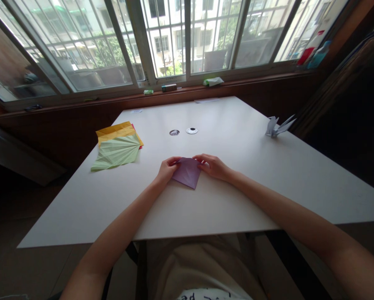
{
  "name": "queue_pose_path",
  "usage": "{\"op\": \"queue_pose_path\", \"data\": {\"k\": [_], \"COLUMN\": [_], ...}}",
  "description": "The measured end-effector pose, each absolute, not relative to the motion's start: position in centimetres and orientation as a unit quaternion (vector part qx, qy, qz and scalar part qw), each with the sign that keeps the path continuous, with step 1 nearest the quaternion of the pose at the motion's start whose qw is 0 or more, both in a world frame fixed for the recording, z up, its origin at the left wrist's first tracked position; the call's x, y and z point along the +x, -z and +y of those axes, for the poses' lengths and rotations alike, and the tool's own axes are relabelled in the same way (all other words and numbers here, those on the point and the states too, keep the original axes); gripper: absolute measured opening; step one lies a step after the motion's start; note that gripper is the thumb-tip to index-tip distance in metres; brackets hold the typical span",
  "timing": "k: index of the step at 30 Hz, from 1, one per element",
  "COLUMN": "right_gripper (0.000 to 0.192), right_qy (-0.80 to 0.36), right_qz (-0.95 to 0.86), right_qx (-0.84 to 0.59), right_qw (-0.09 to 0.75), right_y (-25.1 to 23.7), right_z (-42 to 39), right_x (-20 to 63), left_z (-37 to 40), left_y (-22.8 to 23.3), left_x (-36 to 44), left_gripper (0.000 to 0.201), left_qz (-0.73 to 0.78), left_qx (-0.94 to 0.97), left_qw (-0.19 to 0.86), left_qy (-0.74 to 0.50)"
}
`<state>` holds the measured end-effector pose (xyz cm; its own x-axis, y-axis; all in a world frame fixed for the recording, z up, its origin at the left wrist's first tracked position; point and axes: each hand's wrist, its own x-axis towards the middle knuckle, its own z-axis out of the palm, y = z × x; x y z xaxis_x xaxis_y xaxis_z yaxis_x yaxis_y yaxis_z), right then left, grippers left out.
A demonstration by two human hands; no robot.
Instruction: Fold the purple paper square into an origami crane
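Observation:
A folded sheet of purple paper lies on the white table in front of me, one corner pointing toward my body. Its upper left edge is pinched by my left hand, thumb on top. My right hand grips the upper right edge between thumb and fingers. Both hands rest low at the table surface. The fingers under the far edge of the paper are partly hidden.
On the left of the white table lie creased sheets: pale green paper over yellow paper, with a red edge showing. A folded grey paper crane stands at the right. Two round holes sit beyond my hands, below the window.

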<state>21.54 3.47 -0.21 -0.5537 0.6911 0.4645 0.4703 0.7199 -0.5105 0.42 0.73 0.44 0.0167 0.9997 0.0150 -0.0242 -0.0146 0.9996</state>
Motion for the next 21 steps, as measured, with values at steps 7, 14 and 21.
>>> {"op": "queue_pose_path", "data": {"k": [7,14,21], "right_gripper": [0.031,0.031,0.032], "right_qy": [-0.160,-0.163,-0.150], "right_qz": [-0.866,-0.870,-0.871], "right_qx": [-0.331,-0.318,-0.313], "right_qw": [0.338,0.339,0.347], "right_y": [0.25,0.30,0.12], "right_z": [3.49,3.59,3.51], "right_x": [21.53,21.64,21.63], "left_z": [0.64,0.49,0.45], "left_y": [-0.60,-0.88,-0.96], "left_x": [0.43,0.39,0.34], "left_gripper": [0.027,0.025,0.027], "left_qz": [0.479,0.478,0.477], "left_qx": [0.508,0.515,0.523], "left_qw": [0.512,0.522,0.521], "left_qy": [-0.500,-0.484,-0.476]}}
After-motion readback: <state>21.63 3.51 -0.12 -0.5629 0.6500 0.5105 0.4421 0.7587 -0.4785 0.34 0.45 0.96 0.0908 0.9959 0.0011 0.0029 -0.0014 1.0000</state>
